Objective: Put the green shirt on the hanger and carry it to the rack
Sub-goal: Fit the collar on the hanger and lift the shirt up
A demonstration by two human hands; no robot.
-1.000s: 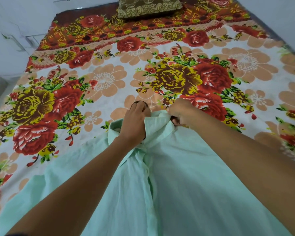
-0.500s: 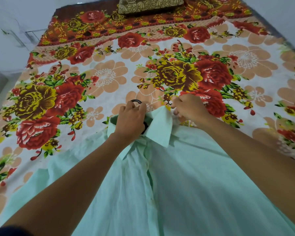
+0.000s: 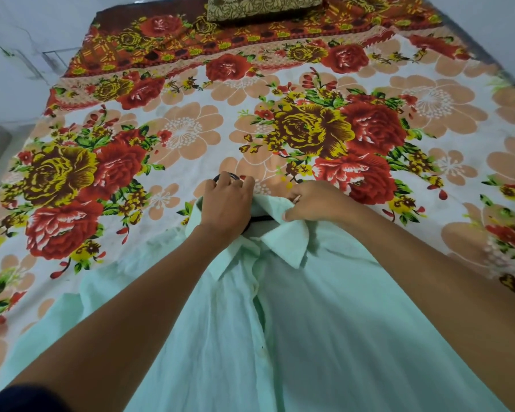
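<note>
The pale green shirt (image 3: 295,337) lies spread face up on the bed, collar pointing away from me. A black hanger (image 3: 260,219) sits inside the neck opening; only its hook above my fingers and a short dark stretch under the collar show. My left hand (image 3: 225,206) grips the hanger's hook at the collar's left side. My right hand (image 3: 315,202) pinches the right side of the collar and lifts its edge over the hanger.
A floral bedsheet (image 3: 185,135) covers the bed all around the shirt. A brown patterned pillow (image 3: 262,7) lies at the far end. Pale walls border the bed on the left and the far right.
My right hand has moved from beyond the collar onto its right side and now pinches it. The collar has opened, showing more of the hanger. My left hand stays on the hook.
</note>
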